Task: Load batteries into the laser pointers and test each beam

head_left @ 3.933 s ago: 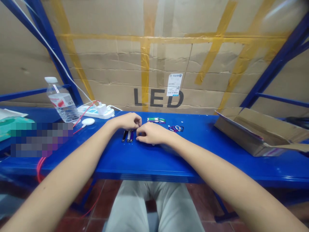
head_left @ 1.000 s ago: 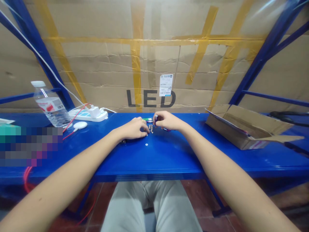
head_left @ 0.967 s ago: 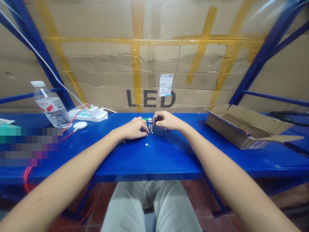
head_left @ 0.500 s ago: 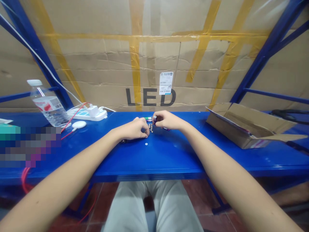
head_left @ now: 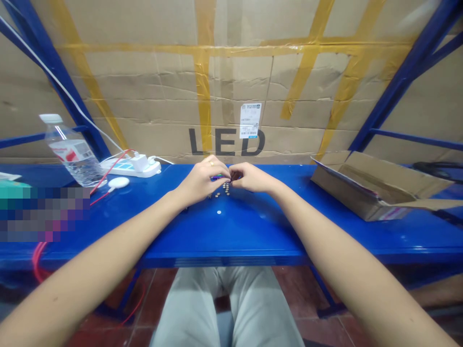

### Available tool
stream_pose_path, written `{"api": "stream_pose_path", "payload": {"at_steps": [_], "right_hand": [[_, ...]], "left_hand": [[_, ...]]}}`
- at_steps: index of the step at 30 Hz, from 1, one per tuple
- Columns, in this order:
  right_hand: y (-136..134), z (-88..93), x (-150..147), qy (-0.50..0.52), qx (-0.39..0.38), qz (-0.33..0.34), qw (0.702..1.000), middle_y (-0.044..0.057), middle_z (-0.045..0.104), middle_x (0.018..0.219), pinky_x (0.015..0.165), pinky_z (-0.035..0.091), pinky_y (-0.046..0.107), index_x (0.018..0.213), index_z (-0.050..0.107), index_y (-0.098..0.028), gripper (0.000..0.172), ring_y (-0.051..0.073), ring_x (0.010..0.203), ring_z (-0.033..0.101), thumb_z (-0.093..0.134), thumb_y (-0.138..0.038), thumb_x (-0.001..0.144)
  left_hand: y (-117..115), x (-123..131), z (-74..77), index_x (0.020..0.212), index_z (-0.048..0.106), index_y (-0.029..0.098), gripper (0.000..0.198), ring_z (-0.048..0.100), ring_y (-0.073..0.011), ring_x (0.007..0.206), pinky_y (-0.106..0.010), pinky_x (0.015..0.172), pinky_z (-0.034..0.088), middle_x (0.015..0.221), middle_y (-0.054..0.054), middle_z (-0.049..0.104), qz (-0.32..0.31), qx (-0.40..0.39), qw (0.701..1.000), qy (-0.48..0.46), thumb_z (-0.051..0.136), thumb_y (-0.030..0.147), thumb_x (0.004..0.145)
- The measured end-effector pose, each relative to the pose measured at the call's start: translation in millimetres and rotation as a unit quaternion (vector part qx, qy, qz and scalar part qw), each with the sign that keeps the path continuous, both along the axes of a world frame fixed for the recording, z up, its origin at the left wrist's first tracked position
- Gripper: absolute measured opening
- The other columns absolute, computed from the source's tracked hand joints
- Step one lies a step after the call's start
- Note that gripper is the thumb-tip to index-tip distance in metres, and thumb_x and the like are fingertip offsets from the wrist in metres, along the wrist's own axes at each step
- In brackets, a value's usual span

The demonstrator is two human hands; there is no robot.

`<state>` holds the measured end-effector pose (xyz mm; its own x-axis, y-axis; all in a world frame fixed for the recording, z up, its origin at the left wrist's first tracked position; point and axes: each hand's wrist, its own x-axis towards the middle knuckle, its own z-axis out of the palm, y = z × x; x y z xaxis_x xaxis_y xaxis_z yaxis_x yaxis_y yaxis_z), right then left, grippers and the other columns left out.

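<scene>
My left hand is closed over the blue table, its thumb and fingers around a small shiny purple-blue tube. Fingertip to fingertip beside it, my right hand is also closed. Something dark shows between its fingers, mostly hidden, and I cannot make out what it is. Just below the fingertips lies a short row of small silver button cells. Further small metal pieces rest under my left hand. Nearer to me is a small white disc.
An open cardboard box stands at the right. On the left are a water bottle, a white power strip with cables, and a round white charger. A large taped carton forms the back.
My left hand has lifted from the table near the cells and moved up and right to meet my right hand. The purple-blue tube now shows in its fingers.
</scene>
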<state>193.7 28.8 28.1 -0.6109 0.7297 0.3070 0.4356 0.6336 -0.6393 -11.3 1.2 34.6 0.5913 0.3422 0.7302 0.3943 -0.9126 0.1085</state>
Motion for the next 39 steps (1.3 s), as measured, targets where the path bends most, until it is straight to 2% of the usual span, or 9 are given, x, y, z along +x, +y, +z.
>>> {"api": "stream_pose_path", "payload": {"at_steps": [6,15,19,23,26,28,30,35,39], "right_hand": [[1,-1.8,0,0.026,0.001,0.004,1.000,-0.001,0.061,0.070,0.064,0.041,0.026,0.080,0.064,-0.015,0.015,0.013,0.067,0.054,0.058,-0.013,0.067],[4,-4.3,0,0.046,0.033,-0.014,0.998,0.001,0.065,0.076,0.070,0.045,0.028,0.078,0.063,-0.016,0.010,0.016,0.075,0.059,0.060,-0.013,0.068],[8,-6.1,2,0.051,0.050,-0.029,0.997,0.002,0.068,0.080,0.075,0.046,0.030,0.080,0.065,-0.016,0.012,0.017,0.079,0.060,0.061,-0.012,0.070],[11,-7.7,4,0.045,0.061,-0.034,0.997,0.003,0.068,0.081,0.076,0.047,0.030,0.081,0.067,-0.016,0.012,0.017,0.080,0.061,0.062,-0.011,0.071],[13,-8.6,5,0.036,0.065,-0.041,0.996,0.002,0.068,0.082,0.076,0.047,0.030,0.081,0.066,-0.017,0.013,0.017,0.080,0.062,0.061,-0.010,0.070],[13,-9.0,6,0.029,0.068,-0.046,0.996,0.002,0.069,0.082,0.075,0.047,0.029,0.081,0.066,-0.017,0.014,0.017,0.080,0.063,0.061,-0.010,0.071],[13,-9.2,6,0.022,0.070,-0.049,0.996,0.003,0.069,0.083,0.075,0.047,0.029,0.081,0.067,-0.016,0.015,0.017,0.081,0.063,0.060,-0.008,0.070],[10,-7.5,5,0.004,0.070,-0.053,0.996,0.002,0.068,0.081,0.073,0.045,0.028,0.082,0.067,-0.016,0.019,0.016,0.078,0.061,0.057,-0.006,0.070],[7,-4.8,3,0.009,0.103,-0.053,0.993,0.002,0.066,0.082,0.074,0.044,0.029,0.083,0.070,-0.017,0.020,0.017,0.079,0.060,0.058,-0.007,0.072]], "left_hand": [[5,1,-4.8,0.085,0.071,0.020,0.012,0.063,-0.0174,0.088,-0.036,0.083,0.051,0.090,-0.005,0.074,0.009,0.031,0.999,-0.016,0.061,0.024,0.092],[3,1,-5.9,0.083,0.070,0.019,0.013,0.062,-0.0191,0.093,-0.038,0.087,0.051,0.094,-0.007,0.069,0.021,0.030,0.999,-0.006,0.060,0.025,0.090],[6,-4,-4.6,0.090,0.068,0.018,0.013,0.062,-0.0185,0.090,-0.036,0.086,0.050,0.091,-0.006,0.069,0.054,0.013,0.998,-0.009,0.055,0.019,0.090],[11,-9,-7.5,0.094,0.069,0.019,0.015,0.061,-0.0198,0.088,-0.036,0.084,0.049,0.090,-0.004,0.072,0.091,-0.036,0.992,0.076,0.054,0.020,0.088],[16,-12,-12.7,0.095,0.071,0.021,0.017,0.063,-0.0228,0.089,-0.039,0.084,0.048,0.091,-0.005,0.073,0.111,-0.079,0.973,0.184,0.057,0.022,0.086],[17,-12,-15.7,0.096,0.072,0.021,0.019,0.063,-0.0247,0.091,-0.041,0.085,0.048,0.092,-0.006,0.073,0.121,-0.090,0.964,0.219,0.057,0.023,0.085],[17,-11,-17.2,0.098,0.072,0.020,0.020,0.064,-0.0246,0.091,-0.040,0.085,0.049,0.094,-0.007,0.073,0.123,-0.086,0.969,0.197,0.055,0.021,0.085],[8,-1,-14.8,0.097,0.068,0.019,0.017,0.064,-0.0168,0.080,-0.031,0.076,0.050,0.092,-0.004,0.072,0.108,-0.068,0.992,0.025,0.054,0.021,0.088],[4,4,-13.6,0.100,0.067,0.018,0.016,0.064,-0.0149,0.075,-0.029,0.073,0.051,0.089,-0.003,0.073,0.086,-0.099,0.991,-0.012,0.060,0.024,0.088]]}}
